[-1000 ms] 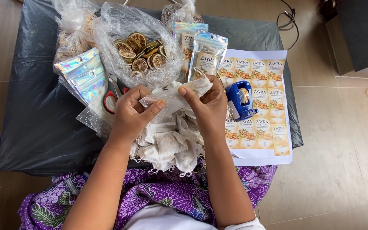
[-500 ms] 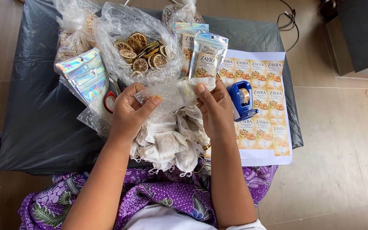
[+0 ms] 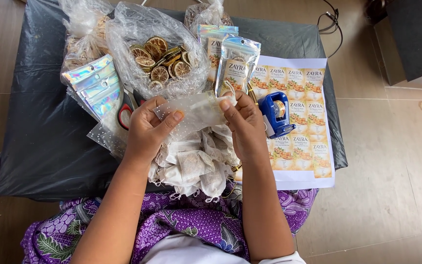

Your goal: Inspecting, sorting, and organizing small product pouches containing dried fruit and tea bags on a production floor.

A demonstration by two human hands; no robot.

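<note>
Nearest the person, a purple patterned garment (image 3: 186, 230) covered the lap, and a heap of small filled white mesh sachets (image 3: 194, 166) lay at the near edge of the counter (image 3: 40, 146), which was draped in black plastic sheeting.

Above that heap, both hands held one empty mesh pouch (image 3: 196, 111) stretched between them. The left hand (image 3: 147, 128) had its fingers (image 3: 169, 120) pinched on the pouch's left end, thumb on top. The right hand (image 3: 244, 122) gripped the right end, fingers closed on the fabric near its mouth. In my judgement the step called for an even, light pull on both ends so that the mouth opened without tearing the thin mesh; the pouch should stay over the heap so nothing dropped to the floor.

Left of the hands lay a stack of iridescent zip pouches (image 3: 94, 85), apparently empty, with red-handled scissors (image 3: 125, 110) partly under them. To the right, a blue tape dispenser (image 3: 277, 113) stood on a sheet of printed labels (image 3: 299, 122).

Farther off, an open clear plastic bag (image 3: 157, 54) held dried citrus slices (image 3: 159, 61). Two labelled foil pouches (image 3: 235, 63) leaned beside it; whether they were filled I could not tell. Two tied clear bags stood at the far edge, one at the left (image 3: 81, 34) and one behind (image 3: 208, 12), their contents unclear.
</note>
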